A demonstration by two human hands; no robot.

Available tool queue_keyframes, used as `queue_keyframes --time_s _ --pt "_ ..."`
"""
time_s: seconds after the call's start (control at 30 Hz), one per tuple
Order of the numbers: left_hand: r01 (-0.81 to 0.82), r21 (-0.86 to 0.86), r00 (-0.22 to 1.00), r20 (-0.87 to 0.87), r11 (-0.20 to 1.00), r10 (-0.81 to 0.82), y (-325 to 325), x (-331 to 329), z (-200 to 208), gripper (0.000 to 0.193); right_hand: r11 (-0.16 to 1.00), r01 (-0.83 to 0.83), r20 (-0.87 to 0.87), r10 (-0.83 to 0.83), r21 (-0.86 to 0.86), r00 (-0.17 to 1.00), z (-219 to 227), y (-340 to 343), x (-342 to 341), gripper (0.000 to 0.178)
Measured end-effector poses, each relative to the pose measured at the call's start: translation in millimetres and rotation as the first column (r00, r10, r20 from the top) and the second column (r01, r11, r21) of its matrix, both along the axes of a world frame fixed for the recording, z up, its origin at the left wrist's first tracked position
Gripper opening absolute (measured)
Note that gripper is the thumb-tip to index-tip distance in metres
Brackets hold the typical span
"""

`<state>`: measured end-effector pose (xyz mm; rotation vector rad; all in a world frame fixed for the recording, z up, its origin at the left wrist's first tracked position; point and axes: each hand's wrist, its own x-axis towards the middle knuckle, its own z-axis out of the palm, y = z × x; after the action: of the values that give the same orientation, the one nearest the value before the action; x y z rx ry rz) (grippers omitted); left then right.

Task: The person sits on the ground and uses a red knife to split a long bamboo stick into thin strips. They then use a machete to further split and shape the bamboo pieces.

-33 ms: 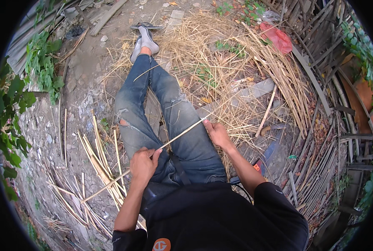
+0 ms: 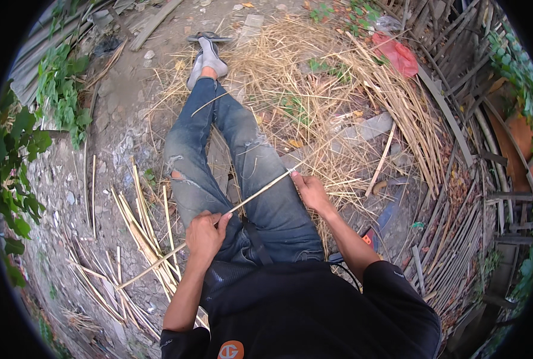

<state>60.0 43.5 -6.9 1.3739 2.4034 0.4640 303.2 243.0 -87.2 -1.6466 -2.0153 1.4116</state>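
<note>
A long, thin pale strip that looks like split bamboo lies slantwise across my thighs. My left hand is closed around its middle, thumb along the top, and the strip's lower end reaches past the wrist toward the ground at left. At the upper right end, my right hand pinches the tip beside my knee. A small whitish bit shows at those fingertips, too small to make out. Under the strip are my outstretched legs in torn blue jeans, ankles crossed.
Pale strips lie in a loose bundle at left. Shavings cover the ground beyond my legs, with a longer bundle of strips at right. An orange-handled saw rests by my right forearm. Dark sticks are stacked far right, near a red plastic bag.
</note>
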Motion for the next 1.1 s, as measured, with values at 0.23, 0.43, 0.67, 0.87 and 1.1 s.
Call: queue_keyframes --time_s 0.23,0.43,0.67,0.87,1.1 --pt "0.025 0.011 0.999 0.023 1.000 -0.025 7 8 -10 0.033 0.999 -0.037 -0.098 0.037 0.009 0.995 -9 -17 -10 0.070" --pt "0.023 0.024 0.999 0.041 0.999 -0.024 14 15 -11 0.032 0.995 -0.033 -0.142 0.020 -0.094 0.990 -4 -15 -8 0.072" --pt "0.040 0.041 0.993 0.106 0.998 -0.044 21 16 -22 0.031 0.871 -0.099 -0.221 -0.012 -0.481 0.975 -3 2 -3 0.066" --pt "0.038 0.106 0.996 0.078 0.994 -0.046 21 14 -22 0.030 0.800 -0.003 -0.400 -0.297 -0.600 0.867 -8 6 5 0.063" --pt "0.102 0.177 0.995 -0.029 0.979 -0.098 17 11 -36 0.031 0.999 0.013 -0.254 -0.022 -0.037 0.967 7 -2 -18 0.037"
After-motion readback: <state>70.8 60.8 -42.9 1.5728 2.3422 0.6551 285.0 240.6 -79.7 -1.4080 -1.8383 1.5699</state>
